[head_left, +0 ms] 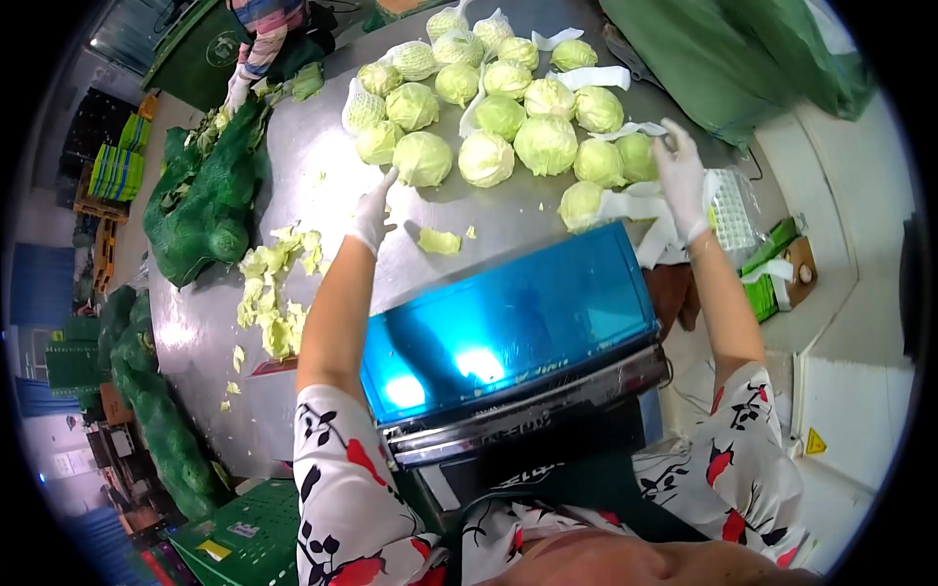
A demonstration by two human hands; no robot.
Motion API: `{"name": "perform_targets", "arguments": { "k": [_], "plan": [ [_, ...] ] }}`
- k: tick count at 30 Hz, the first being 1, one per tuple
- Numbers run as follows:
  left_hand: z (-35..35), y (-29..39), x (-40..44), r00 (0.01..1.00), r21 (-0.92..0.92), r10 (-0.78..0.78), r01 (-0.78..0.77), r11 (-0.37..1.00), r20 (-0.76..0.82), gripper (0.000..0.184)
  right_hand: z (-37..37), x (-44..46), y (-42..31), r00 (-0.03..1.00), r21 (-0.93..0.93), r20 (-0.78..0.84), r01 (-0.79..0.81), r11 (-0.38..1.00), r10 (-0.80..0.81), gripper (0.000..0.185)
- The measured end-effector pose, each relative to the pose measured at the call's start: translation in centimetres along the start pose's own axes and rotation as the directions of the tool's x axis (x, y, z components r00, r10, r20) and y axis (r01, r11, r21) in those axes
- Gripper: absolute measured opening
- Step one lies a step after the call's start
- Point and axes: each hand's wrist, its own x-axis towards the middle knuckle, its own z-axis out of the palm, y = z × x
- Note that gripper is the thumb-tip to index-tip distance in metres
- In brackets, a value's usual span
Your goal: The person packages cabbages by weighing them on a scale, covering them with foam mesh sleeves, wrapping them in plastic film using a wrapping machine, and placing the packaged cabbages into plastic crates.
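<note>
My left hand (369,212), in a white glove, reaches over the metal table with its fingers apart and nothing in them. Its fingertips are close to a round cabbage (422,159) at the near left of the group. On the right, my right hand (684,186), also gloved, is raised beside another cabbage (637,157), fingers spread and curved. A white foam strip (630,130) lies by its fingertips. Several more trimmed cabbages, such as a large one (545,145), stand between my hands, and a few at the back wear foam net sleeves (412,60).
A blue-topped machine (518,313) stands in front of me. Loose leaves (274,293) and a green mesh sack (200,210) lie on the left of the table (293,166). A co-worker's gloved hand (237,90) is at the far left. Green fabric (743,59) hangs back right.
</note>
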Motion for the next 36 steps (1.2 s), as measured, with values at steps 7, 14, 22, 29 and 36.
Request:
{"name": "perform_targets", "arguments": {
  "k": [7,14,22,29,36],
  "plan": [
    [8.0,-0.5,11.9,0.993,-0.311,-0.012,-0.024,0.95,-0.114,0.105,13.5,15.7,14.4,0.852,0.347,0.04,-0.502,0.792,0.522,0.079],
    [5.3,-0.3,5.8,0.997,-0.386,0.025,0.003,0.922,0.068,0.087,18.4,16.9,14.6,0.818,0.491,0.204,-0.561,0.667,0.538,0.02],
    [-3.4,-1.6,-12.3,0.765,-0.193,0.315,-0.249,0.949,0.561,0.091,11.8,12.4,0.4,0.971,0.167,-0.182,0.189,0.968,-0.158,0.027],
    [-0.3,-5.8,-26.1,0.731,0.24,0.264,-0.506,0.828,0.63,0.09,0.4,7.4,-12.6,0.998,0.831,0.004,-0.037,0.554,0.06,0.03],
    [-0.2,-6.9,-31.6,0.616,0.473,0.658,-0.777,0.416,0.433,0.083,-6.3,-3.1,-12.2,0.628,0.389,0.662,-0.754,-0.53,-0.409,0.028]
  ]
}}
